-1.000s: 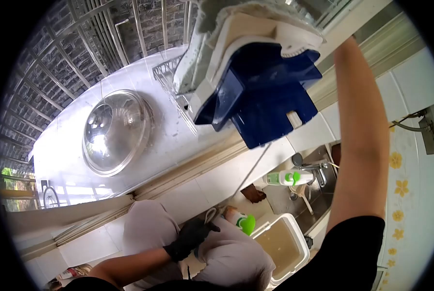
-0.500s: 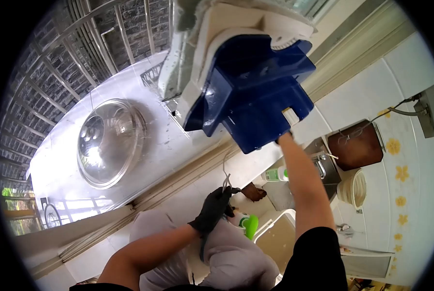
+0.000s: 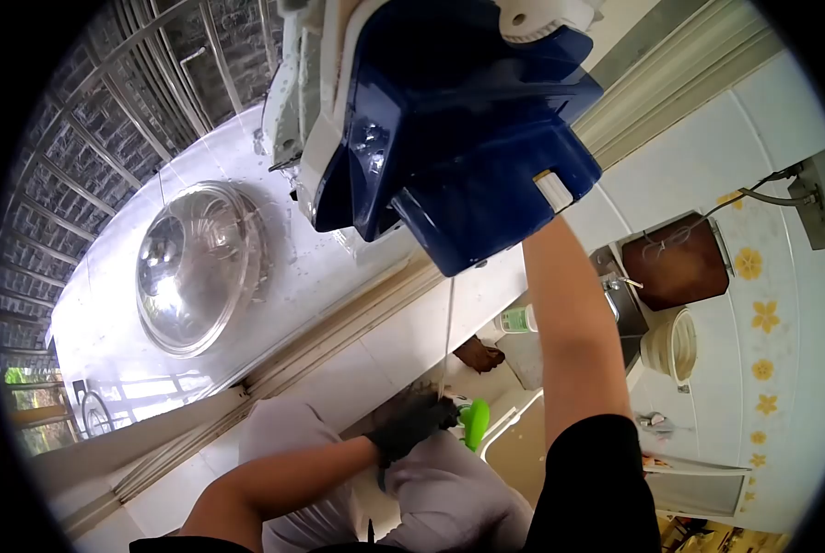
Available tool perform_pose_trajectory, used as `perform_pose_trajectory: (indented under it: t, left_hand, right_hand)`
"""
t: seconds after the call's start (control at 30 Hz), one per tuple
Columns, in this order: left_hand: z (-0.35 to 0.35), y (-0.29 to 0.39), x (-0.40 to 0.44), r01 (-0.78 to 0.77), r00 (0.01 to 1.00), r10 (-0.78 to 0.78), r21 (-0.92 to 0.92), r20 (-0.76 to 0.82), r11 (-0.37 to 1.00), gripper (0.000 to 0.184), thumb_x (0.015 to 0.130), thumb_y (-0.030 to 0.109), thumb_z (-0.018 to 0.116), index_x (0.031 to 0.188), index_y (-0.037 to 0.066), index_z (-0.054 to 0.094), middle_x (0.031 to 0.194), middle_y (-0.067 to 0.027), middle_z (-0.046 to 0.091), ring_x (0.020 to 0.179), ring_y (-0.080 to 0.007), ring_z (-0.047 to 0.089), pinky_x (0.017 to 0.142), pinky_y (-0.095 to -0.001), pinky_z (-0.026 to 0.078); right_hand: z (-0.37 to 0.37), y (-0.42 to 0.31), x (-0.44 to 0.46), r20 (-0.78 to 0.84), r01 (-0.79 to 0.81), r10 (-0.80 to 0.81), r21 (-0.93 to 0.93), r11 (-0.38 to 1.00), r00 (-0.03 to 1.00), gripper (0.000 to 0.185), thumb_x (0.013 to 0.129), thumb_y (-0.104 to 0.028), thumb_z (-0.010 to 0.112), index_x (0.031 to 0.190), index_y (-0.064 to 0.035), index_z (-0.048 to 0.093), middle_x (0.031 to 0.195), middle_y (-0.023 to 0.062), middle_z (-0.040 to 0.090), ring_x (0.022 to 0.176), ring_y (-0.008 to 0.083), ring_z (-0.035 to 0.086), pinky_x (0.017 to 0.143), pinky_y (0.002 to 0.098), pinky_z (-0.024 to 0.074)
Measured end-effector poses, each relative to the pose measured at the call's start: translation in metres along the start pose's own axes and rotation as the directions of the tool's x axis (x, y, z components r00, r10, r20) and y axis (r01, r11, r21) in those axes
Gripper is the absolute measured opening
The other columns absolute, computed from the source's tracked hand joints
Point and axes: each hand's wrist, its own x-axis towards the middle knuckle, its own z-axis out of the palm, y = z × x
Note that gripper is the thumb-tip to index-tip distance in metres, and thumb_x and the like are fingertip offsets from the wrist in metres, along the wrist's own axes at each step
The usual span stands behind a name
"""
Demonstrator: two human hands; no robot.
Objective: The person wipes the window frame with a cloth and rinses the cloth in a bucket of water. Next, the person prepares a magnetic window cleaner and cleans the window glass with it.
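A large dark blue plastic housing (image 3: 468,175) with a cream-coloured rim fills the top middle, tilted and held up close to me. My right forearm (image 3: 569,313) reaches up to its lower edge. The right hand itself is hidden behind the blue plastic, with the housing resting on or gripped by it. My left hand (image 3: 417,427), in a black glove, is closed around a thin pale cord (image 3: 448,341) near my thigh. That cord runs taut up to the housing's lower edge. A clear domed cover (image 3: 200,267) lies on the white tiled ledge (image 3: 311,304) to the left.
Metal bars (image 3: 122,106) stand beyond the ledge. Below right are a bottle with a green top (image 3: 475,424), a white-and-green container (image 3: 517,320), a cream bucket (image 3: 670,350) and a brown board (image 3: 678,263). Another person's bare foot (image 3: 479,355) or similar brown shape shows beneath.
The blue housing has shifted up and left with my right arm. My left hand has lowered slightly, and the cord, slack and bent before, now hangs straight and taut.
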Motion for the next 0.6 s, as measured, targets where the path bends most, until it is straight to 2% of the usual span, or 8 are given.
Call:
perform_pose_trajectory:
  t: [0.17, 0.23, 0.27, 0.3, 0.33, 0.37, 0.43, 0.6]
  left_hand:
    - [-0.005, 0.026, 0.005, 0.017, 0.981, -0.021, -0.024, -0.191, 1.000, 0.034, 0.099, 0.033, 0.043, 0.105, 0.004, 0.060, 0.075, -0.0074, 0.061, 0.069, -0.0136, 0.058, 0.068, -0.0287, 0.049]
    - [-0.009, 0.025, 0.017, -0.056, 0.979, 0.034, -0.104, -0.200, 0.993, 0.032, 0.099, 0.032, 0.043, 0.102, 0.005, 0.060, 0.068, -0.0067, 0.059, 0.061, -0.0139, 0.057, 0.062, -0.0288, 0.049]
    - [-0.011, 0.030, 0.019, -0.086, 0.967, 0.065, -0.076, -0.247, 0.993, 0.032, 0.099, 0.032, 0.042, 0.100, 0.005, 0.060, 0.066, -0.0063, 0.058, 0.059, -0.0137, 0.056, 0.060, -0.0279, 0.048]
    - [-0.012, 0.035, 0.021, -0.113, 0.951, 0.094, -0.049, -0.294, 0.992, 0.032, 0.099, 0.032, 0.042, 0.099, 0.005, 0.060, 0.065, -0.0059, 0.057, 0.057, -0.0134, 0.055, 0.058, -0.0271, 0.047]
    - [-0.012, 0.039, 0.023, -0.113, 0.953, 0.090, -0.066, -0.290, 0.991, 0.030, 0.099, 0.030, 0.044, 0.101, 0.005, 0.059, 0.069, -0.0036, 0.058, 0.060, -0.0107, 0.055, 0.058, -0.0246, 0.046]
    - [-0.012, 0.032, 0.030, -0.113, 0.954, 0.092, -0.061, -0.286, 0.992, 0.030, 0.099, 0.030, 0.044, 0.101, 0.005, 0.059, 0.069, -0.0036, 0.058, 0.060, -0.0107, 0.055, 0.058, -0.0246, 0.046]
    - [-0.014, 0.013, 0.043, -0.278, 0.923, 0.213, -0.170, -0.321, 0.945, 0.031, 0.099, 0.031, 0.044, 0.100, 0.003, 0.058, 0.065, -0.0068, 0.056, 0.054, -0.0145, 0.055, 0.054, -0.0289, 0.048]
    - [-0.013, 0.021, 0.036, -0.226, 0.950, 0.174, -0.188, -0.259, 0.956, 0.021, 0.095, 0.023, 0.047, 0.101, 0.005, 0.057, 0.082, -0.0024, 0.060, 0.070, -0.0108, 0.055, 0.063, -0.0280, 0.045]
  right_hand:
    - [-0.023, -0.029, -0.024, -0.335, 0.048, -0.006, 0.119, 0.992, 0.942, 0.027, 0.093, -0.024, 0.047, 0.088, -0.0009, 0.060, 0.081, 0.0137, 0.061, 0.079, 0.0255, 0.061, 0.069, 0.0362, 0.0471]
    - [-0.009, -0.056, -0.084, -0.728, 0.112, -0.102, -0.034, 0.993, 0.678, 0.027, 0.094, -0.024, 0.047, 0.090, -0.0002, 0.059, 0.083, 0.0136, 0.060, 0.079, 0.0250, 0.060, 0.069, 0.0358, 0.0466]
    - [-0.016, -0.108, -0.105, -0.757, 0.199, 0.171, 0.371, 0.907, 0.631, 0.023, 0.096, -0.020, 0.047, 0.096, 0.0009, 0.055, 0.088, 0.0095, 0.056, 0.080, 0.0192, 0.054, 0.071, 0.0330, 0.0443]
    - [-0.020, -0.151, -0.120, -0.399, 0.143, 0.636, 0.899, 0.414, 0.660, 0.019, 0.097, -0.018, 0.046, 0.100, -0.0015, 0.055, 0.084, 0.0051, 0.053, 0.076, 0.0132, 0.049, 0.071, 0.0295, 0.0433]
    - [-0.011, -0.178, -0.135, -0.521, -0.107, 0.532, 0.640, 0.761, 0.668, 0.015, 0.095, -0.016, 0.052, 0.103, -0.0037, 0.053, 0.081, 0.0038, 0.050, 0.074, 0.0118, 0.047, 0.069, 0.0278, 0.0427]
    - [0.019, -0.167, -0.143, -0.523, 0.015, 0.382, 0.604, 0.797, 0.762, 0.012, 0.092, -0.013, 0.058, 0.101, -0.0065, 0.052, 0.078, 0.0018, 0.049, 0.073, 0.0091, 0.046, 0.066, 0.0249, 0.0416]
    - [0.034, -0.187, -0.137, -0.259, 0.126, 0.605, 0.959, 0.254, 0.753, 0.015, 0.091, -0.013, 0.061, 0.091, -0.0082, 0.046, 0.077, -0.0020, 0.046, 0.068, 0.0057, 0.042, 0.063, 0.0212, 0.0378]
    - [0.060, -0.175, -0.116, -0.387, 0.142, 0.688, 0.911, 0.386, 0.614, 0.021, 0.093, -0.013, 0.057, 0.081, -0.0092, 0.041, 0.074, -0.0026, 0.038, 0.068, 0.0088, 0.034, 0.061, 0.0255, 0.0347]
